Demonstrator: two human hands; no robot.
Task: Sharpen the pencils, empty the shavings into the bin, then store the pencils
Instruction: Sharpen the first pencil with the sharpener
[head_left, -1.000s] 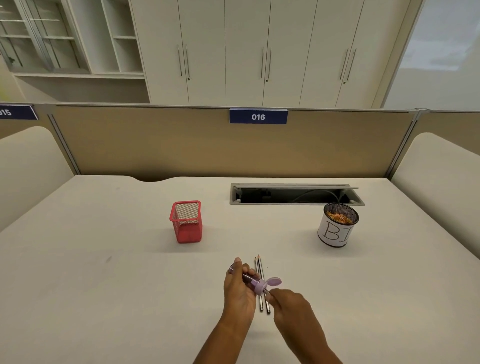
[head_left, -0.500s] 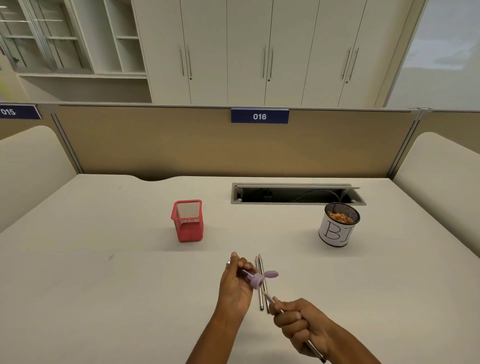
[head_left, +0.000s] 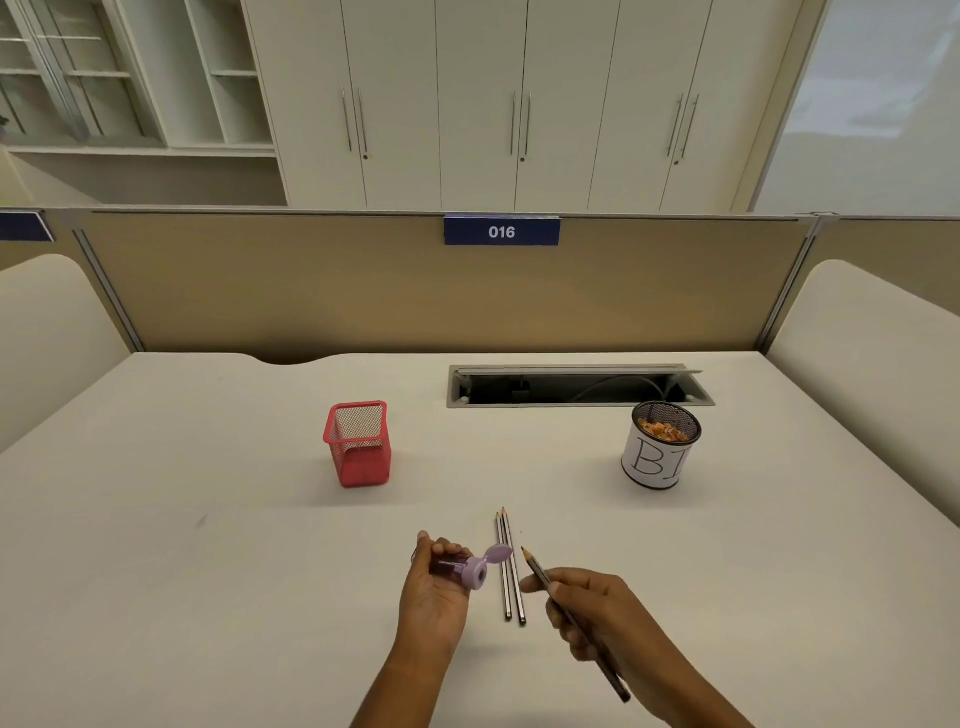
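Sharpening step: left hand (head_left: 431, 603) grips sharpener (head_left: 470, 570), right hand (head_left: 597, 610) holds pencil (head_left: 535, 566), tip clear of it. Next, probably: empty sharpener into bin (head_left: 652, 462) at 1 o'clock.

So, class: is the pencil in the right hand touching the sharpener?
Apart. The head view shows a clear gap between the pencil and the sharpener.

Bare desk (head_left: 208, 571) stretched wide between the red basket (head_left: 357, 447) and the bin (head_left: 660, 460), well apart. Two pencils (head_left: 505, 587) lay side by side between left hand (head_left: 434, 592) and right hand (head_left: 589, 605). Behind the bin, the cable slot (head_left: 576, 388) seemed sunken; a partition (head_left: 363, 291) walled the far edge.
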